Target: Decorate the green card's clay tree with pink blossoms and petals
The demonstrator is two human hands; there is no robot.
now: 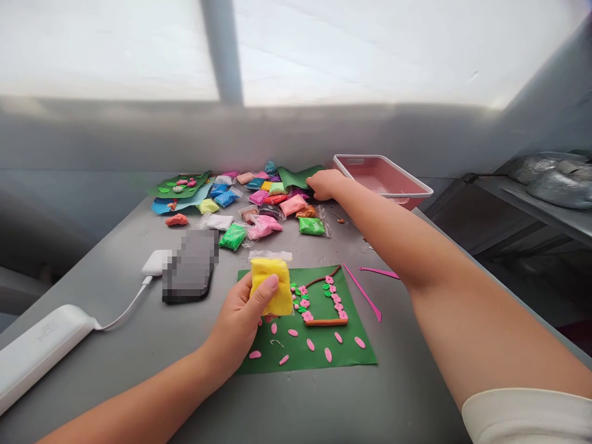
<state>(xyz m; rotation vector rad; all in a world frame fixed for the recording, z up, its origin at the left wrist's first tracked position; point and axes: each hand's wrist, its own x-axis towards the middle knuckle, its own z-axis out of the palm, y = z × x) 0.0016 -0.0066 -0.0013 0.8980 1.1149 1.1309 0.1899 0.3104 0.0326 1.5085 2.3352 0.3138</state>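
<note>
My left hand [245, 314] pinches a clear bag of yellow modelling clay [271, 287], thumb across its front, above a green sheet [342, 354]. On that sheet are pink clay flowers [337, 298], green clay leaves [327, 293], a brown clay strip [326, 322] and several loose pink ovals [310, 345]. At the back of the table, my right hand [325, 184] reaches out with curled fingers at the edge of a second green sheet [298, 176], apparently gripping it; the fingertips are partly hidden. Several bags of coloured clay [263, 226] lie left of that hand.
Right of the back pile stands a pink basket with a white rim [383, 158]. Two pink modelling tools [363, 293] lie beside the near sheet. To the left are a phone [189, 268] and a white power bank [50, 339] joined by a cable.
</note>
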